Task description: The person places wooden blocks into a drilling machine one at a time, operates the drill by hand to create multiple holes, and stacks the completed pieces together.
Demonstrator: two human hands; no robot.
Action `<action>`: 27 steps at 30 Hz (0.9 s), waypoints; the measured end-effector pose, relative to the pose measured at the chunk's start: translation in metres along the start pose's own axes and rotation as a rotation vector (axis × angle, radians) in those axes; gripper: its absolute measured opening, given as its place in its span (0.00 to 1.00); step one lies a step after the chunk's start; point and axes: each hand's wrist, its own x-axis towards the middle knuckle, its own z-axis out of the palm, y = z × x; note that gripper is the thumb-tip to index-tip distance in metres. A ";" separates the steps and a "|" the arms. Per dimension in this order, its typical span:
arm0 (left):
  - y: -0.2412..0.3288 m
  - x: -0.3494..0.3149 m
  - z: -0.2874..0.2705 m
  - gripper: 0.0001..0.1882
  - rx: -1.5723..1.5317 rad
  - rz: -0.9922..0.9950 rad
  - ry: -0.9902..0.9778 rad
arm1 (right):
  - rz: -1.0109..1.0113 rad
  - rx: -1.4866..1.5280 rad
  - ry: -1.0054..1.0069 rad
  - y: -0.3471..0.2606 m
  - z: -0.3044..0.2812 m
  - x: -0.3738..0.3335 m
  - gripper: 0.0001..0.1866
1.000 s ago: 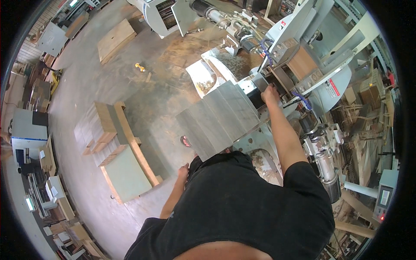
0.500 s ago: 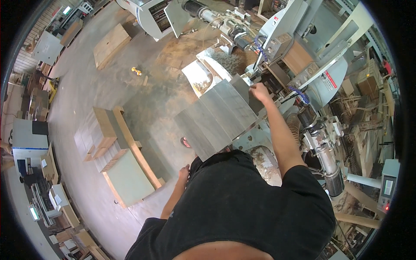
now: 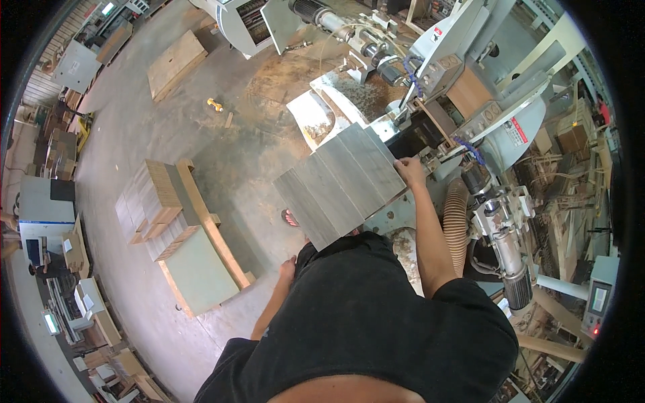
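Note:
Several grey wood-grain boards (image 3: 329, 185) lie side by side in front of me, beside the machine. My right hand (image 3: 411, 172) is closed on the end of the farthest grey board (image 3: 368, 161), fingers bent over its right edge near the machine opening. Low beside my thigh hangs my left hand (image 3: 287, 269), away from the boards. Its fingers are partly turned from view, and I see nothing held in it.
The machine (image 3: 514, 131) with motors and a ribbed hose (image 3: 455, 218) stands at right. On the floor at left, stacked panels (image 3: 158, 195) rest beside a wooden beam (image 3: 211, 228). A yellow object (image 3: 214, 105) and a flat wooden panel (image 3: 176, 65) lie farther off. Sawdust covers floor near the machine.
My right hand has come back toward me from the machine opening. The farthest board has moved in against the others. My left hand stays by my thigh.

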 end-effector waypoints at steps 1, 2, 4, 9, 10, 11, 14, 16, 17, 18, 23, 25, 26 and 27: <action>-0.004 0.003 0.001 0.29 -0.037 0.059 0.023 | 0.082 -0.053 -0.026 0.002 -0.004 -0.007 0.25; -0.005 0.004 0.000 0.28 -0.027 0.090 0.018 | 0.154 -0.108 -0.051 0.003 -0.008 -0.013 0.25; -0.002 -0.002 0.000 0.27 -0.192 0.005 -0.007 | 0.180 0.086 -0.112 0.006 -0.013 -0.026 0.27; 0.025 -0.022 -0.015 0.26 -0.698 -0.296 -0.076 | 0.195 0.269 -0.107 0.005 -0.016 -0.032 0.25; 0.029 -0.021 -0.019 0.27 -0.727 -0.303 -0.071 | 0.219 0.285 -0.104 0.005 -0.015 -0.031 0.24; 0.033 -0.018 -0.022 0.28 -0.697 -0.297 -0.088 | 0.204 0.257 -0.089 0.006 -0.014 -0.031 0.24; 0.042 -0.007 -0.029 0.30 -0.636 -0.247 -0.109 | 0.166 0.207 -0.034 0.012 -0.008 -0.030 0.25; 0.047 -0.006 -0.029 0.31 -0.664 -0.233 -0.095 | 0.145 0.200 -0.009 0.018 -0.003 -0.029 0.26; 0.050 -0.005 -0.030 0.31 -0.707 -0.285 -0.078 | 0.135 0.188 0.000 0.021 0.000 -0.028 0.26; 0.054 -0.006 -0.029 0.30 -0.727 -0.253 -0.065 | 0.122 0.174 0.010 0.024 0.002 -0.026 0.27; 0.062 -0.008 -0.025 0.31 -0.768 -0.246 -0.048 | 0.126 0.171 0.005 0.034 0.008 -0.019 0.28; 0.055 -0.005 -0.014 0.28 -0.771 -0.219 -0.018 | 0.103 0.136 0.035 0.035 0.009 -0.019 0.28; 0.050 -0.003 -0.008 0.28 -0.774 -0.183 -0.021 | 0.102 0.146 0.033 0.035 0.009 -0.019 0.29; 0.044 -0.002 -0.003 0.27 -0.778 -0.147 -0.023 | 0.107 0.148 0.026 0.035 0.009 -0.020 0.29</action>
